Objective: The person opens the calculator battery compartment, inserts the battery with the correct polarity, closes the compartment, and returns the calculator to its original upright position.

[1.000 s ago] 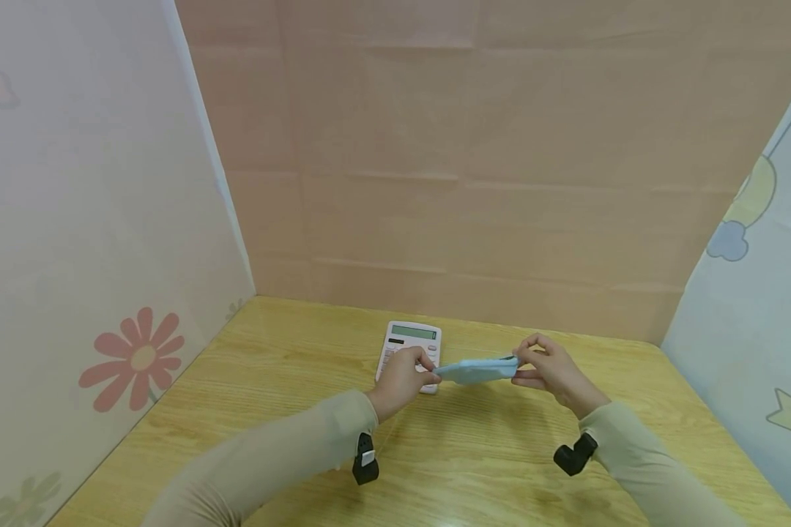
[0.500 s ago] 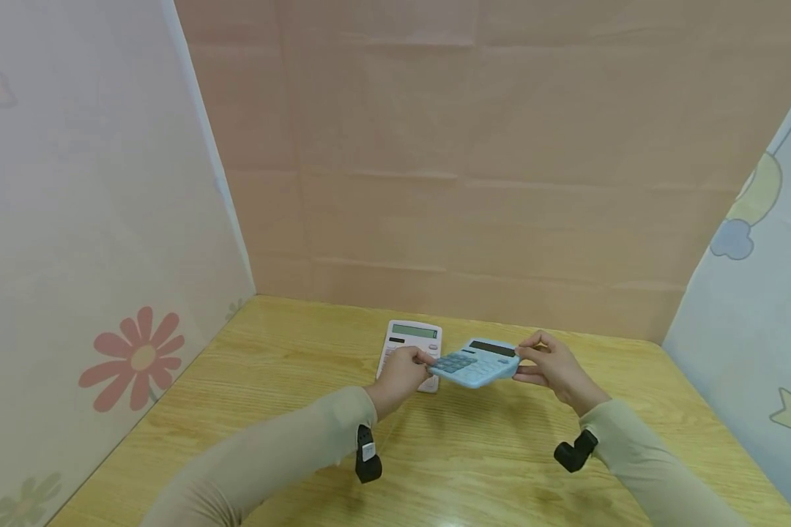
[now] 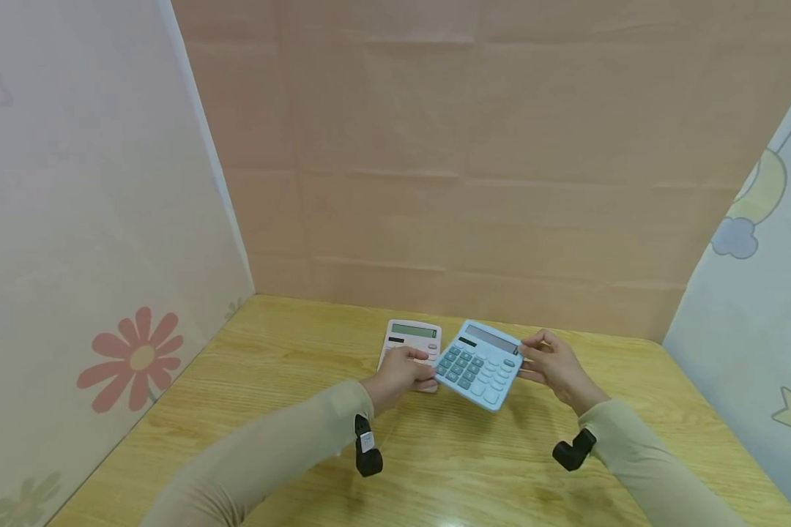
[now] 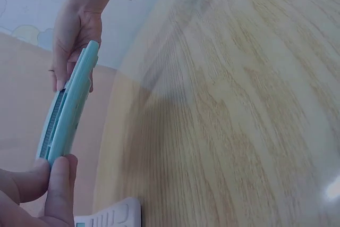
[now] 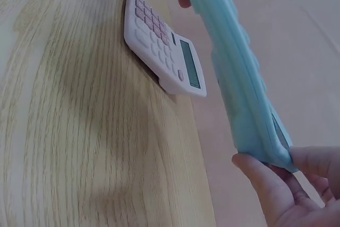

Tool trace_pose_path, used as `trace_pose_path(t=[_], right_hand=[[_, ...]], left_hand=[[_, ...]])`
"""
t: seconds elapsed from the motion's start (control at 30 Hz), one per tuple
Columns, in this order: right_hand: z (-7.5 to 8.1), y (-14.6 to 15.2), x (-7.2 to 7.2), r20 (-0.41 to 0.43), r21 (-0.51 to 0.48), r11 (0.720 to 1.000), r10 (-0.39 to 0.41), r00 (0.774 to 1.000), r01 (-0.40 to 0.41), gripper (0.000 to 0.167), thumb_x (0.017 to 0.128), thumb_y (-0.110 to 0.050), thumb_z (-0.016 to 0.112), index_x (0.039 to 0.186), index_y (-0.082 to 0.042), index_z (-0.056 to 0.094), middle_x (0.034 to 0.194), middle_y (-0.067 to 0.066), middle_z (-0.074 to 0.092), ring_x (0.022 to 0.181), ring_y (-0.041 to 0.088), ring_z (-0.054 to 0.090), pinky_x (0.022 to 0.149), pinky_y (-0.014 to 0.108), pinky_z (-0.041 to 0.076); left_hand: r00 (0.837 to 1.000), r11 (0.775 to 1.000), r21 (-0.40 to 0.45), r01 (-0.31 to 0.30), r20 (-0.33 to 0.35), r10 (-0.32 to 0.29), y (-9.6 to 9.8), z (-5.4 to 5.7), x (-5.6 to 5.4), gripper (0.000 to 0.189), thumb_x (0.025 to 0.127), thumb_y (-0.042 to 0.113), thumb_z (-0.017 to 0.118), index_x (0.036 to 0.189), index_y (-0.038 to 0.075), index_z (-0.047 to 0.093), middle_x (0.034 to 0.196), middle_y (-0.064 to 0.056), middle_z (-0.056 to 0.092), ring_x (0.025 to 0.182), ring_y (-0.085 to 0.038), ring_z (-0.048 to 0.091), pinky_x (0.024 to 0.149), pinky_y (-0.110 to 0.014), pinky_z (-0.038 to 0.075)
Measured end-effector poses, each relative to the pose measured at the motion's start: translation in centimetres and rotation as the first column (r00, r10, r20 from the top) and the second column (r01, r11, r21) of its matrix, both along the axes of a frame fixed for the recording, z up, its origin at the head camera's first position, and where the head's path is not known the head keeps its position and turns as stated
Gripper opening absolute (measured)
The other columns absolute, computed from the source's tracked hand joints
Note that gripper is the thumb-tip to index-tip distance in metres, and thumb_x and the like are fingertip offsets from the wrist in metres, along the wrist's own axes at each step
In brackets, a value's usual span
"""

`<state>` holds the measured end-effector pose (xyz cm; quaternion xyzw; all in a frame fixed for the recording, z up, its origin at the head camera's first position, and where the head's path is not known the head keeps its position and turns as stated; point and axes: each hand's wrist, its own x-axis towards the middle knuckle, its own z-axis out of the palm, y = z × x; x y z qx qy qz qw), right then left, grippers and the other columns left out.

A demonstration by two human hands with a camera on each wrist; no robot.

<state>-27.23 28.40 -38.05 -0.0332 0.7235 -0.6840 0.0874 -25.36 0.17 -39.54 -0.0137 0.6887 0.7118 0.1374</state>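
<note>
A light blue calculator [image 3: 480, 364] is held above the table, its keys and display facing the head camera. My left hand [image 3: 398, 377] pinches its left corner between thumb and fingers. At the upper right corner, beside the display, my right hand [image 3: 556, 368] pinches it too. Both wrist views show the blue calculator [image 4: 74, 104] nearly edge-on. Behind my left hand a pink calculator [image 3: 414, 331] lies on the table, partly covered by that hand; the right wrist view shows the pink calculator's keys and display [image 5: 162, 46] more fully.
The wooden table [image 3: 290, 351] runs back to a plain tan backdrop [image 3: 382, 183]. A left side panel [image 3: 105, 241] bears a printed flower, and a right panel [image 3: 764, 307] has printed shapes. Black wrist cameras [image 3: 368, 448] sit on both sleeves.
The blue calculator has turned in my hands from nearly edge-on to face the head camera, its near edge tipping down. Both hands keep their pinch; the pink calculator has stayed put.
</note>
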Motion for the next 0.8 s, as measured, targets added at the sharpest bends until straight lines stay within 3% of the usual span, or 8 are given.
trace_pose_path(t=[0.1,0.27,0.53,0.8], right_hand=[[-0.2,0.1,-0.2,0.001,-0.007,1.000,0.001,1.000,-0.001,0.028,0.100,-0.011,0.054,0.120,0.001,0.039,0.099,0.002,0.060,0.083,0.011,0.069,0.079,0.030,0.059],[-0.5,0.2,-0.7,0.034,0.025,1.000,-0.020,0.999,0.019,0.052,0.100,-0.019,0.054,0.138,0.007,0.029,0.103,-0.001,0.060,0.088,0.006,0.066,0.083,0.028,0.058],[-0.6,0.2,-1.4,0.119,-0.030,0.999,-0.035,0.992,0.039,0.049,0.101,-0.017,0.052,0.139,0.006,0.031,0.103,-0.001,0.059,0.089,0.006,0.065,0.087,0.030,0.057],[-0.1,-0.1,-2.5,0.105,0.187,0.981,-0.074,0.992,0.053,0.058,0.100,-0.025,0.054,0.144,0.007,0.035,0.110,-0.001,0.060,0.089,0.003,0.061,0.092,0.029,0.055]], left_hand=[[1.000,0.999,0.020,0.028,0.012,-0.028,-0.2,-0.2,0.0,0.038,0.090,-0.004,0.063,0.125,-0.014,0.052,0.100,-0.021,0.064,0.089,-0.025,0.071,0.080,-0.029,0.059],[0.999,0.999,0.020,0.049,0.002,-0.049,-0.2,-0.6,-0.1,0.022,0.089,-0.003,0.065,0.110,-0.010,0.065,0.100,-0.018,0.067,0.090,-0.024,0.071,0.081,-0.030,0.059],[0.999,0.999,0.036,0.031,-0.007,-0.031,-0.1,-1.0,0.0,0.021,0.088,-0.010,0.062,0.109,-0.012,0.065,0.098,-0.020,0.066,0.087,-0.023,0.071,0.083,-0.033,0.059],[1.000,0.998,-0.053,0.014,-0.017,-0.015,0.6,-1.5,0.3,0.019,0.085,-0.008,0.067,0.103,-0.009,0.068,0.093,-0.017,0.068,0.085,-0.023,0.071,0.078,-0.032,0.060]])
